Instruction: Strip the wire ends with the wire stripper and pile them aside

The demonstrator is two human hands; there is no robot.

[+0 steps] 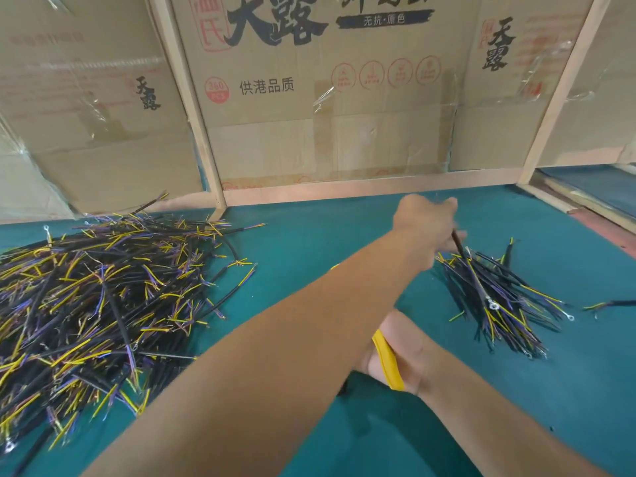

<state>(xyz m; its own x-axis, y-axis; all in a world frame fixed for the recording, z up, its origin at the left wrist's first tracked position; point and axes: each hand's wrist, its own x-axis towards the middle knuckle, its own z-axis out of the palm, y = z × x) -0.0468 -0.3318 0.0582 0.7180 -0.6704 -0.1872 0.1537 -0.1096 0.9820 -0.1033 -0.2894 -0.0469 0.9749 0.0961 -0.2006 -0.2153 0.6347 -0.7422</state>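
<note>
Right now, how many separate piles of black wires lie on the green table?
2. The big pile of black wires lies at the left; the smaller pile of black wires lies at the right, below the left hand. One stray wire lies apart.

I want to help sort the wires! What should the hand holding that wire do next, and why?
Probably let go. The left hand holds a black wire right over the small pile on the right, so dropping it there sets it aside. The right hand grips the yellow-handled stripper, ready for another.
</note>
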